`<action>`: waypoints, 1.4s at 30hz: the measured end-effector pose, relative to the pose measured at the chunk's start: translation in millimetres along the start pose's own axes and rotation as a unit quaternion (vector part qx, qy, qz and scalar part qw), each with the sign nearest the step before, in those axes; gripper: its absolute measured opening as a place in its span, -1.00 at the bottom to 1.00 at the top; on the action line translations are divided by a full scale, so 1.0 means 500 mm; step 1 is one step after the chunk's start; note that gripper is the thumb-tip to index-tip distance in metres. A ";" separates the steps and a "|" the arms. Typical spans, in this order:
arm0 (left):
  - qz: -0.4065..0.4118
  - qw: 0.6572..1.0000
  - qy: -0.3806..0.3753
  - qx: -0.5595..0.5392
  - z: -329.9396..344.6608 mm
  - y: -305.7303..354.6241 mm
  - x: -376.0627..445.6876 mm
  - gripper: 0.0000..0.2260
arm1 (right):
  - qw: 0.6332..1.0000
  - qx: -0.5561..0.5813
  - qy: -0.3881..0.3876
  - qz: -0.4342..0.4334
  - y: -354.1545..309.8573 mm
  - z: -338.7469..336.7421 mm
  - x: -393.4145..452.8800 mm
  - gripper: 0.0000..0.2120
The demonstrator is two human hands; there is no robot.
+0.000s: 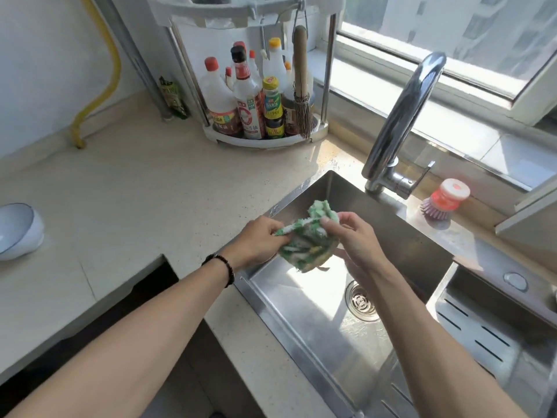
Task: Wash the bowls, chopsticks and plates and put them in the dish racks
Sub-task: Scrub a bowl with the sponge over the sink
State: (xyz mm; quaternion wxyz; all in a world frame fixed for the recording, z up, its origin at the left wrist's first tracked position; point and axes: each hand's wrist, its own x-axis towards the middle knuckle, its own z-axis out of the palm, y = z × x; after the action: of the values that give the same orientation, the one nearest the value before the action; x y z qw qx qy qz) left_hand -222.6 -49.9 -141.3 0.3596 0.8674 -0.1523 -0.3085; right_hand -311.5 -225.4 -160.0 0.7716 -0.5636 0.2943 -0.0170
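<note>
Gripping from both sides, a green-and-white dishcloth [304,239] is held by the left hand [261,239] and pinched by the right hand [354,236] above the steel sink [301,312]. A white bowl [18,230] is left tilted on the countertop [126,200], well apart, far left.

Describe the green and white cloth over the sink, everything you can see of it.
The cloth is a soft, fluffy dishcloth, patterned green and white, with a yellowish patch near its lower edge. It is crumpled and bunched, held in the air above the steel sink. The left hand pinches its left edge and the right hand grips its right side. Whether it is wet cannot be told.
</note>
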 end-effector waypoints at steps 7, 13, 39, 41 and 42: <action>0.041 0.992 0.040 -0.116 -0.043 -0.013 -0.033 -0.79 | 0.996 -0.074 -0.032 0.030 -0.034 0.139 -0.006 -0.67; -0.037 0.950 0.223 -0.216 -0.160 -0.108 -0.078 -0.77 | 0.988 -0.086 -0.126 0.008 -0.050 0.243 -0.029 -0.69; -0.289 0.794 0.473 -0.251 -0.658 -0.653 -0.266 -0.65 | 0.872 -0.399 -0.252 -0.126 0.107 1.058 0.127 -0.65; -0.329 0.776 0.484 -0.235 -0.677 -0.685 -0.252 -0.55 | 0.861 -0.413 -0.272 -0.115 0.130 1.104 0.165 -0.62; -0.345 0.767 0.482 -0.246 -0.684 -0.702 -0.244 -0.49 | 0.858 -0.419 -0.277 -0.107 0.141 1.126 0.180 -0.63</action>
State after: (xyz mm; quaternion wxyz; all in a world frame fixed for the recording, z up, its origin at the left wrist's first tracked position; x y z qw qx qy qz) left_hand -80.4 434.4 -152.9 0.4560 0.7781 0.4315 0.0201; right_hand 7.9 252.1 -153.5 0.5052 -0.8434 -0.0147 0.1825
